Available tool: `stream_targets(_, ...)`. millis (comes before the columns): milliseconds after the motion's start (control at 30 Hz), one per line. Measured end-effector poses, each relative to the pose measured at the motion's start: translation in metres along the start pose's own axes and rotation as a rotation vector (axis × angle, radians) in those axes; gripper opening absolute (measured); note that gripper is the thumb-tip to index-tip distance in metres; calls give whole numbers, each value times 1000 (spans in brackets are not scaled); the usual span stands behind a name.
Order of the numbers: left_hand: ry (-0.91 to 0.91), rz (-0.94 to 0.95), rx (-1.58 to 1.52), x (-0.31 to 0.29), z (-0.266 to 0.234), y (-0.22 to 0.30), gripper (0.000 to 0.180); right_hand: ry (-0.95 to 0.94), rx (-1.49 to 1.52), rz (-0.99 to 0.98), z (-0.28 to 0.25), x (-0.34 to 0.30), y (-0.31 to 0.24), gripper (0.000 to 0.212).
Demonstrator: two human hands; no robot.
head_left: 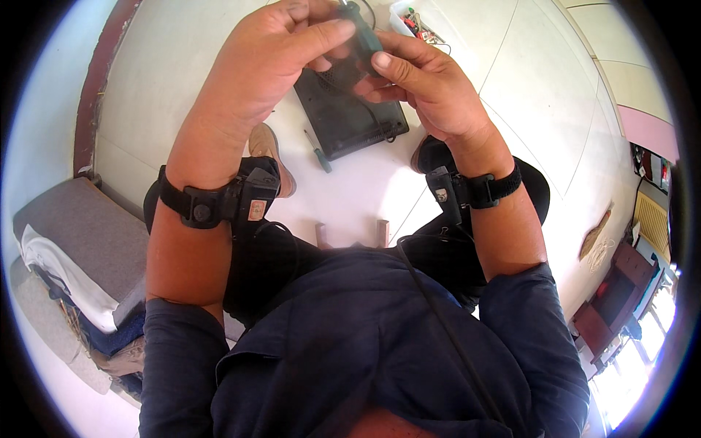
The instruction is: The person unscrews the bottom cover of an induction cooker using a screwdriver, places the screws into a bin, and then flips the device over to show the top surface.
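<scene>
Raised in front of me, a screwdriver (365, 44) with a dark green handle is held between both hands. My left hand (281, 51) pinches it near the shaft end, thumb on top. My right hand (431, 80) grips the handle's other end between thumb and fingers. The tip of the shaft runs out of the picture at the top. Beneath the hands, a flat black laptop-like device (350, 128) with vents lies on the floor, partly hidden by them. Beside its left edge lies a second, smaller screwdriver (322, 158) with a dark green handle.
A white plastic box (438, 18) of small parts stands beyond my right hand. Thin black cables run near the device and down my front. My shoe (266, 153) is left of the device. A grey cushioned seat (84, 241) stands at left; dark red furniture (617, 299) at right.
</scene>
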State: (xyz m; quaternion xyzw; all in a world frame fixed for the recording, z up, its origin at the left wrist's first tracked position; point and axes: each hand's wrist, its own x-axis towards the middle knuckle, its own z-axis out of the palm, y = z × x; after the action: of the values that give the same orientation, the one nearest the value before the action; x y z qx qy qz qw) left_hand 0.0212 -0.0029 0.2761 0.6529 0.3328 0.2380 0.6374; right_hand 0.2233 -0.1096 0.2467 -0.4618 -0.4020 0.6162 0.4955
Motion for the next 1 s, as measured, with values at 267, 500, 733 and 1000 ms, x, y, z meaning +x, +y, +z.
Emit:
stream_targets(267,9,18,42,-1,3,4,30,-6,-8,-6,0,-1,-1,46)
stream_targets(500,19,27,56,-1,1,3,29,5,-24,13,0,-1,-1,48)
stream_targets(733,160,-153,-64,-1,-1,29,22,27,-114,96,-2,0,2,49)
stream_targets(1000,263,-44,-69,2,-9,25,22,52,-92,120,5,-1,2,42)
